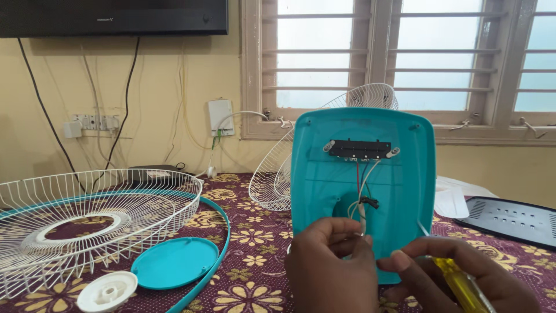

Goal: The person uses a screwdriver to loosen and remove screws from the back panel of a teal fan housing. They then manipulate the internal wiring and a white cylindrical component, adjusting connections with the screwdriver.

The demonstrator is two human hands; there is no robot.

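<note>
The teal fan base [379,191] stood upright on its edge in the middle of the table, with its hollow underside turned to the person. The left hand [330,264] was raised in front of the lower part of the base, its back to the camera, with the fingers curled closed around the white wires [362,211] that hung down from the black switch strip [360,149] near the top of the base. The right hand [463,278] was just to the right of the base's lower edge, fingers folded around a yellow-handled screwdriver [460,284]; its thumb pointed toward the left hand and almost touched it. To the left of the base lay a white wire fan guard [87,226], a teal round cover [174,262] and a white plastic cap [107,291].
</note>
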